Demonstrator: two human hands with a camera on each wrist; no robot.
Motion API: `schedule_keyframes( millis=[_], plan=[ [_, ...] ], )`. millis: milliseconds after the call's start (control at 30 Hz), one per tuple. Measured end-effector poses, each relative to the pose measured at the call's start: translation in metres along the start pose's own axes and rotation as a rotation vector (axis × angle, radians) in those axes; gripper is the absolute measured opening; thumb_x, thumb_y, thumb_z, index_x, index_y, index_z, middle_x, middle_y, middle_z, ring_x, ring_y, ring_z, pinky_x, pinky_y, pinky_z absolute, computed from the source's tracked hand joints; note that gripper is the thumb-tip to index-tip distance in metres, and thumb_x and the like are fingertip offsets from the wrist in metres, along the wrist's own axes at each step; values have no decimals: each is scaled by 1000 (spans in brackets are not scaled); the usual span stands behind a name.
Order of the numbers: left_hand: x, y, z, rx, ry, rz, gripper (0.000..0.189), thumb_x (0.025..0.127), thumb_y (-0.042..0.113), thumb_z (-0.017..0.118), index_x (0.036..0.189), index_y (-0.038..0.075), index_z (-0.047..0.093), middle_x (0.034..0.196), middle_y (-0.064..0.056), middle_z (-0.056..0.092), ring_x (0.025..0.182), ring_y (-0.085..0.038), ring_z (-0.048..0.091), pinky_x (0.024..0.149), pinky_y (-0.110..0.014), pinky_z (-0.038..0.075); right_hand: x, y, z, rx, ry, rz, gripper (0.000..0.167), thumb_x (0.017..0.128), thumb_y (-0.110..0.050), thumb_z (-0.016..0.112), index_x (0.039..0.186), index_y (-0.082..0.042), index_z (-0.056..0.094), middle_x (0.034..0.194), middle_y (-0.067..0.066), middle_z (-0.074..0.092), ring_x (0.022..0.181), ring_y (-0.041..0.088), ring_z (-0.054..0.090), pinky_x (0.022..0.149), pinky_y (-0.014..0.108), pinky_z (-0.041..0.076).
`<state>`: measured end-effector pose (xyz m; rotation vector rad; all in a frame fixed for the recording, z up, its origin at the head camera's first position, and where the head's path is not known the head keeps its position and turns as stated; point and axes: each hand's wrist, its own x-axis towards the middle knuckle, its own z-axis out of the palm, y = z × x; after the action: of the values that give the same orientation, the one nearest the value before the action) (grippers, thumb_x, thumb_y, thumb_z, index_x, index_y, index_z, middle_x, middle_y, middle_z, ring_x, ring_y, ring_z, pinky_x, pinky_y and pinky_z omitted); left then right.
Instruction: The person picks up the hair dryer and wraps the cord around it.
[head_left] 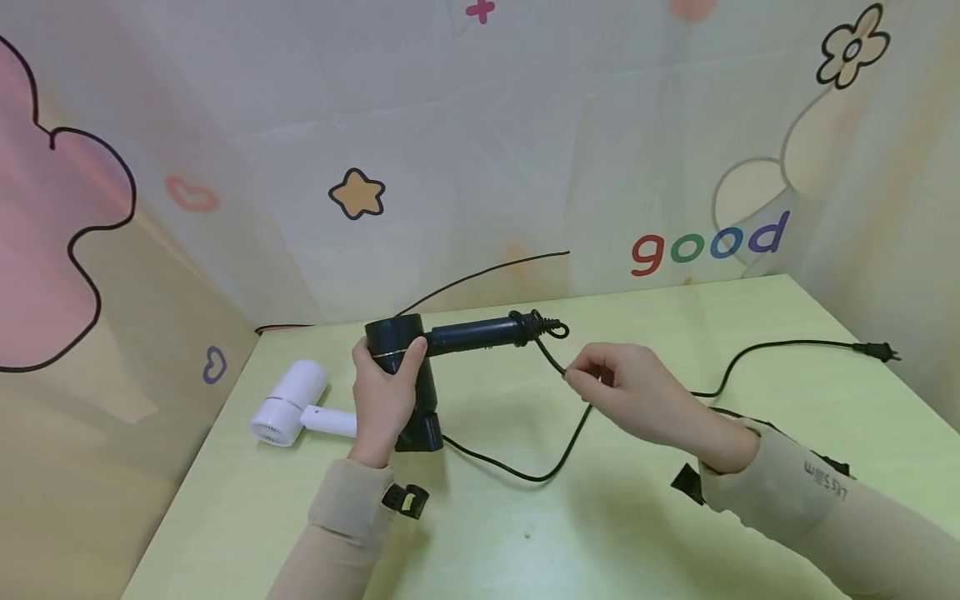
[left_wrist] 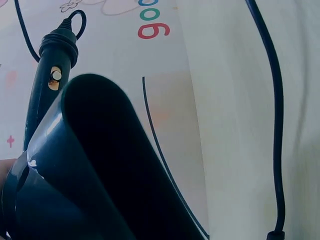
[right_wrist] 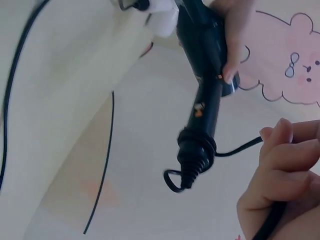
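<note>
My left hand [head_left: 385,400] grips the barrel of a black hair dryer [head_left: 480,334], holding it above the table with the handle pointing right. The black cord [head_left: 551,357] is wound around the handle's end, and a small loop sticks out at the tip. My right hand [head_left: 637,392] pinches this cord a short way from the handle, with the fingers curled. In the right wrist view the cord runs taut from the handle [right_wrist: 204,112] to my fingertips. A flat, wide nozzle [left_wrist: 115,150] fills much of the left wrist view.
A white hair dryer [head_left: 288,404] lies on the pale green table [head_left: 480,533] at the left, its handle partly behind my left hand. Slack cord [head_left: 540,478] loops below the black dryer. At the right lies a plug [head_left: 876,352]. A printed curtain [head_left: 480,167] hangs behind.
</note>
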<state>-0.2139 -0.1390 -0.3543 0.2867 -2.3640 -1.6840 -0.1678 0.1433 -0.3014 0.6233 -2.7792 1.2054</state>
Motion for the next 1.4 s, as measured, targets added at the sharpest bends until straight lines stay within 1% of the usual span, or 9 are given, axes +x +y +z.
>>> schedule_keyframes(
  millis=[100,233,333,467,667,800,1033,1267,1400],
  plan=[
    [2,1,-2,-25,11,-6,87,82,62,60,145,16,20,113,-14,57,98,-29,57,84,-39,46,-6,2,8,17,11,-41,14,92,-13,58,83,-18,67,62,-6,50,50,6,39,50,23,37],
    [5,2,-4,-56,20,-19,89,82,63,58,146,15,18,118,-14,54,103,-28,56,88,-42,44,-11,7,17,71,-17,-80,12,92,-12,59,89,-16,70,62,-7,50,49,3,38,48,22,37],
    [6,3,-5,-74,27,-25,88,83,63,58,145,15,18,119,-15,53,104,-28,55,90,-43,44,-11,13,22,126,-56,-83,12,91,-13,60,95,-12,72,68,-3,57,51,3,40,49,21,37],
    [7,4,-6,-84,23,-33,87,83,63,57,145,15,19,120,-15,52,105,-28,55,90,-43,44,-10,25,29,193,-100,-90,19,91,-12,60,106,-6,71,78,3,63,56,2,42,51,20,38],
    [8,7,-5,-121,-8,-36,88,83,63,57,144,13,19,122,-14,50,106,-27,54,90,-41,45,-2,45,45,228,-149,-150,25,91,-7,59,113,0,67,82,3,64,60,1,41,56,18,39],
    [9,6,-5,-108,-23,-45,89,83,64,57,144,13,19,122,-14,49,108,-26,52,92,-41,45,4,58,55,206,-163,-165,28,92,-4,56,118,2,64,86,2,65,62,1,41,58,18,39],
    [10,2,-4,-115,-45,-81,91,83,64,56,145,11,17,125,-14,47,109,-27,52,91,-40,46,18,76,64,106,-173,-198,35,93,-2,54,127,0,57,84,0,63,63,1,39,59,19,38],
    [10,-1,-2,-113,-76,-101,92,83,65,55,146,11,15,126,-14,45,108,-27,54,90,-39,48,34,89,61,-3,-161,-120,38,93,-2,55,131,-6,55,92,9,65,62,5,39,57,21,37],
    [11,0,-3,-121,-90,-99,92,83,65,55,146,11,15,125,-14,46,107,-27,55,88,-38,49,45,93,55,-11,-156,-42,37,92,-5,57,129,-9,58,100,13,68,58,8,35,52,22,34]
  ],
)
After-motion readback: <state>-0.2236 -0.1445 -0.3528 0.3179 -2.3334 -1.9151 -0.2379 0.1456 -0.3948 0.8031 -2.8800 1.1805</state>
